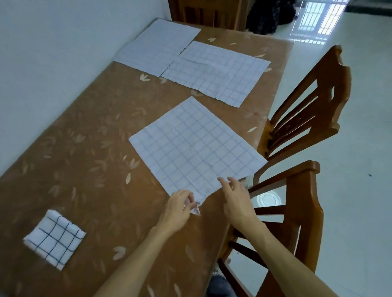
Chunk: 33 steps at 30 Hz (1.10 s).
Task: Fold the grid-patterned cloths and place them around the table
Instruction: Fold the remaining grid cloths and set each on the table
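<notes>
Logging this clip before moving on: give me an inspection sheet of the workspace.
Surface: brown leaf-patterned table.
Job's things: three white grid-patterned cloths lie flat: nearest cloth, middle cloth, far cloth; folded grid cloth at near left.
Clutter: nothing seen.
Grippers: left hand pinches the nearest cloth's near corner; right hand open, fingertips at its near edge.
Cables: nothing seen.
Surroundings: wooden chairs at right, another at far end; dark bundle on floor; white wall at left.
</notes>
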Available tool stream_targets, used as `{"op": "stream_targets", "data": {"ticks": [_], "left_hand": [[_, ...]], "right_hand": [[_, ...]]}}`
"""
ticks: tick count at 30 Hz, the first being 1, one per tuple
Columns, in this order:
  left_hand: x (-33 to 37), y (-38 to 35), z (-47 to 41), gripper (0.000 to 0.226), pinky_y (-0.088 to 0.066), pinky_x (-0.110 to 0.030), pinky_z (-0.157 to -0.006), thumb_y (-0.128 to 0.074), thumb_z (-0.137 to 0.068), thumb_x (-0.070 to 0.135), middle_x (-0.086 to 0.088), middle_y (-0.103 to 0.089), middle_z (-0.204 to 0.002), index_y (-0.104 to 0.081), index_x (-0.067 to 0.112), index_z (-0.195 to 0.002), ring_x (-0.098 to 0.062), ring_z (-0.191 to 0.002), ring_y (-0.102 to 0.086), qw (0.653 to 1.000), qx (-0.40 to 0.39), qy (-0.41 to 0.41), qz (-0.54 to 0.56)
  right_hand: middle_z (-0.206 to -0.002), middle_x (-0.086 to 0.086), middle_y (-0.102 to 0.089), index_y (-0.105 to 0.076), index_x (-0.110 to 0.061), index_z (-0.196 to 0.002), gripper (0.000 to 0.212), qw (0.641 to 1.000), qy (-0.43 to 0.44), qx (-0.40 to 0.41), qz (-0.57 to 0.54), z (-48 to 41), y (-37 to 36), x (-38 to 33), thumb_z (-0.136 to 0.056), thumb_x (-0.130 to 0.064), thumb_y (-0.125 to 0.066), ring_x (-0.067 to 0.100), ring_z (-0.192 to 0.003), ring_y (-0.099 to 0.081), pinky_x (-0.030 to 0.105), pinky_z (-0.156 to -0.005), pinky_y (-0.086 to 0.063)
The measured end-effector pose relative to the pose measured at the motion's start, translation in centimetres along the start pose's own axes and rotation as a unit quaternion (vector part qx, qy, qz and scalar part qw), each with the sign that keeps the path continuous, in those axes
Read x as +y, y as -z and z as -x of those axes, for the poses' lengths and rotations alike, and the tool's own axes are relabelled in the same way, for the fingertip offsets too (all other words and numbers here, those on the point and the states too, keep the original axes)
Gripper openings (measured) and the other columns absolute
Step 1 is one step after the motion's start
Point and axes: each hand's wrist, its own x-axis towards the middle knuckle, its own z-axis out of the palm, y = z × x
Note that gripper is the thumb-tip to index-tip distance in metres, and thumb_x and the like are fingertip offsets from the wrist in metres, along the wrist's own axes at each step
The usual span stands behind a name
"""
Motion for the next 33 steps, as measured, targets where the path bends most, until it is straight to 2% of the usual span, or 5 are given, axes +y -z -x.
{"op": "stream_targets", "data": {"ticks": [13,17,20,26,33], "left_hand": [[-4.2,9.4,13.5,0.01,-0.05,-0.021,-0.076,-0.057,-0.098,0.011,0.002,-0.06,-0.082,-0.059,0.013,-0.088,-0.013,-0.081,-0.06,0.93,0.096,0.178,0.308],[-4.4,11.0,18.6,0.034,-0.041,-0.001,-0.075,-0.052,-0.097,0.051,0.012,-0.056,-0.108,-0.068,0.021,-0.101,0.018,-0.094,-0.057,0.93,0.125,0.147,0.311],[-3.9,12.4,22.1,0.059,-0.046,-0.01,-0.082,-0.061,-0.075,0.069,0.007,-0.071,-0.112,-0.068,0.025,-0.113,0.001,-0.103,-0.065,0.933,0.117,0.122,0.318],[-3.3,16.7,25.0,0.013,-0.055,-0.035,-0.082,-0.066,-0.091,0.028,0.012,-0.073,-0.097,-0.071,0.03,-0.103,-0.008,-0.093,-0.068,0.964,0.251,0.062,0.067],[-1.2,21.5,26.6,0.051,-0.052,-0.039,-0.096,-0.079,-0.08,0.012,-0.004,-0.048,-0.133,-0.056,0.022,-0.125,-0.025,-0.119,-0.053,0.842,0.534,0.061,-0.049]], "right_hand": [[-0.106,-0.001,-0.07,-0.07,-0.015,-0.097,0.018,0.983,0.18,-0.007,0.038,0.7,0.8,-7.9,-0.088,-0.031,-0.07,0.021,-0.113,-0.057,0.031,-0.102,-0.031],[-0.088,0.001,-0.074,-0.064,-0.008,-0.096,0.022,0.969,0.244,-0.018,-0.019,2.9,1.2,-11.8,-0.093,-0.029,-0.067,0.024,-0.086,-0.066,0.033,-0.096,-0.039],[-0.084,0.002,-0.073,-0.064,-0.006,-0.094,0.021,0.954,0.296,0.0,-0.04,4.9,2.2,-15.1,-0.091,-0.026,-0.07,0.026,-0.079,-0.065,0.033,-0.087,-0.039],[-0.078,-0.003,-0.069,-0.064,-0.014,-0.092,0.017,0.938,0.34,0.003,-0.066,8.7,6.4,-22.4,-0.09,-0.03,-0.071,0.021,-0.074,-0.062,0.03,-0.062,-0.042],[-0.088,-0.008,-0.073,-0.066,-0.025,-0.103,0.015,0.919,0.368,0.019,-0.142,10.9,12.4,-29.0,-0.091,-0.034,-0.069,0.01,-0.081,-0.069,0.03,-0.074,-0.057]]}}
